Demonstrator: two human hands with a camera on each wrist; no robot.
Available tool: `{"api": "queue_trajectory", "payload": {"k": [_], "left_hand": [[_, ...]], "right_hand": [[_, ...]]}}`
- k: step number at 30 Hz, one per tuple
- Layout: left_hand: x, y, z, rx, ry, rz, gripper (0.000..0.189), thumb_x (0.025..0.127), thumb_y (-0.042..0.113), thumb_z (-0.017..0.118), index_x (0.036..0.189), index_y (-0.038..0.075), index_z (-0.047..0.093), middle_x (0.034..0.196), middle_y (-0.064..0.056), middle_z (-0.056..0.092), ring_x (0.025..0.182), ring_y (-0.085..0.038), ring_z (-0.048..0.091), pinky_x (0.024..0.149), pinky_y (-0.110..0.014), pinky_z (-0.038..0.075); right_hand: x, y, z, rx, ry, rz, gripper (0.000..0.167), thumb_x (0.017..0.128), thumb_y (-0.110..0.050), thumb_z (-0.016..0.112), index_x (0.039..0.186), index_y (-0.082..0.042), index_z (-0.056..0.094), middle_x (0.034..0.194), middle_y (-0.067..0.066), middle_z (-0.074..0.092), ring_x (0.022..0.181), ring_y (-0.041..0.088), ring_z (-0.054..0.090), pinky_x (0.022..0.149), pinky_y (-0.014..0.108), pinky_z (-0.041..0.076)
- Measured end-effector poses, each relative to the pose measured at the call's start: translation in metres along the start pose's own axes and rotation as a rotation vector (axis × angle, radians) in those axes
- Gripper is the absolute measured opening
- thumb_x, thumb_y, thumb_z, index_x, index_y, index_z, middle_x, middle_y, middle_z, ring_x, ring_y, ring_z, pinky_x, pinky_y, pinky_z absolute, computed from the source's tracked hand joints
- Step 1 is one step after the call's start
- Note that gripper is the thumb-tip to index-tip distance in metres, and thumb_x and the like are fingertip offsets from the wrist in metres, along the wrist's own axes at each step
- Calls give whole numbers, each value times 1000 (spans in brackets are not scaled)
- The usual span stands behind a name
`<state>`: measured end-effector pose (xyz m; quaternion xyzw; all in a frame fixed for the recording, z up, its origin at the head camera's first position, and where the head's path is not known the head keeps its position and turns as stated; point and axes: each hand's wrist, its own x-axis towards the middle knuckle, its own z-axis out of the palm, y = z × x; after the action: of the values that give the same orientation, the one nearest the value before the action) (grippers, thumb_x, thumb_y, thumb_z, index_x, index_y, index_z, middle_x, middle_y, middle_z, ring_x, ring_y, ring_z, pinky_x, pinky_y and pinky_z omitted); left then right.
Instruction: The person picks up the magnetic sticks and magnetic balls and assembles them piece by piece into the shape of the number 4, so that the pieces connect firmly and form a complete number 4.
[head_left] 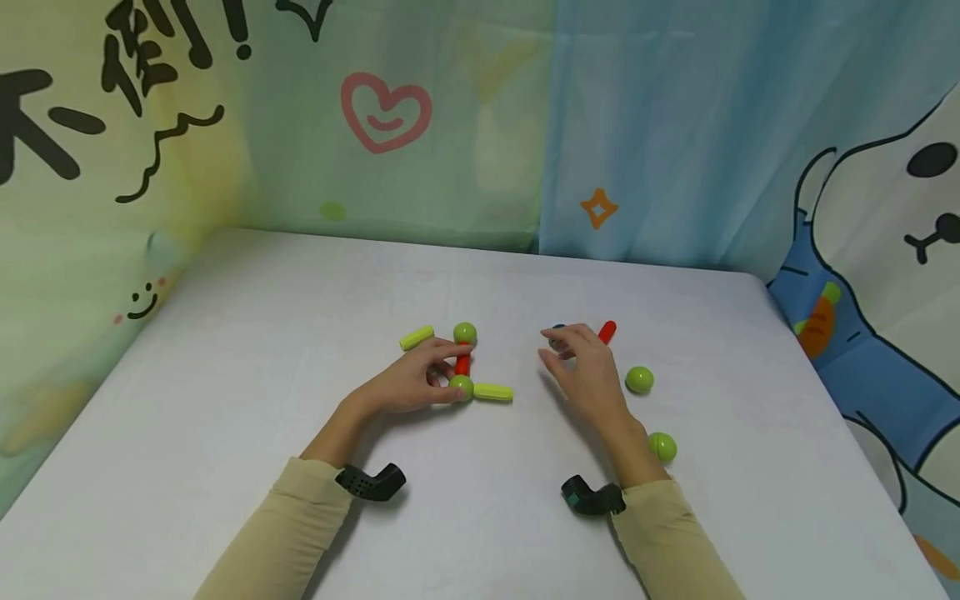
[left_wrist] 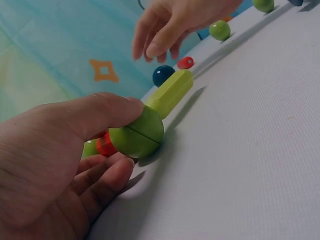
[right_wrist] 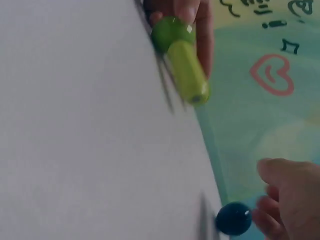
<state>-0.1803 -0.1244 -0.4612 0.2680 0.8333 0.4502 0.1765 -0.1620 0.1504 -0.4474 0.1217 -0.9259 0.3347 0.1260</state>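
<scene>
The left hand pinches the held green ball, its thumb on top and fingertips beneath in the left wrist view. Joined to the far side of that ball is a red rod, with a second green ball at the rod's other end; a yellow-green rod sticks out from its right.

The right hand is to the right of the held green ball, fingers loosely bent and thumb apart, gripping nothing. Its fingertips are right by a dark blue ball, which sits to the right of and beyond the held green ball; whether they touch, I cannot tell.

Also on the tabletop, a loose yellow-green rod lies left of and beyond the held green ball. Well to its right are a loose red rod, farther back, and two loose green balls, one about level with it, one nearer the person.

Black characters with an exclamation mark are printed on the curtain behind; the frame cuts them, so the full wording is unreadable. In the head view, fingers partly cover the dark blue ball and the joined red rod.
</scene>
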Motion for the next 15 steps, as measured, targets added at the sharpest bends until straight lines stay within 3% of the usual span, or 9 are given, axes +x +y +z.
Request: {"api": "queue_trajectory", "payload": {"k": [2,4,8,15], "left_hand": [[0,0,1,-4,-1,-4,65,84,21,72,143,13,44,131,-10,44,105,-16,58,80,-23,49],[0,-1,1,-5,-1,-7,65,84,21,72,143,13,44,131,-10,44,105,-16,58,80,-23,49],[0,-2,2,-4,-3,-8,66,84,23,72,143,14,44,131,-9,44,105,-16,57,80,-23,49],[0,-2,0,2,0,-3,65,84,22,72,143,15,45,130,-9,45,105,-16,57,80,-24,49]], "right_hand": [[2,9,2,-25,83,-7,34,85,-13,72,118,-7,65,114,11,56,102,25,60,89,40,51],[4,15,4,-60,112,-6,39,84,-13,72,122,-7,63,121,12,52,111,28,55,94,42,48],[5,23,8,-119,89,31,49,83,-14,73,129,-5,58,129,14,48,121,30,48,101,44,42],[6,26,8,-149,29,34,46,84,-14,72,127,-4,59,127,13,53,121,28,50,102,44,42]]}}
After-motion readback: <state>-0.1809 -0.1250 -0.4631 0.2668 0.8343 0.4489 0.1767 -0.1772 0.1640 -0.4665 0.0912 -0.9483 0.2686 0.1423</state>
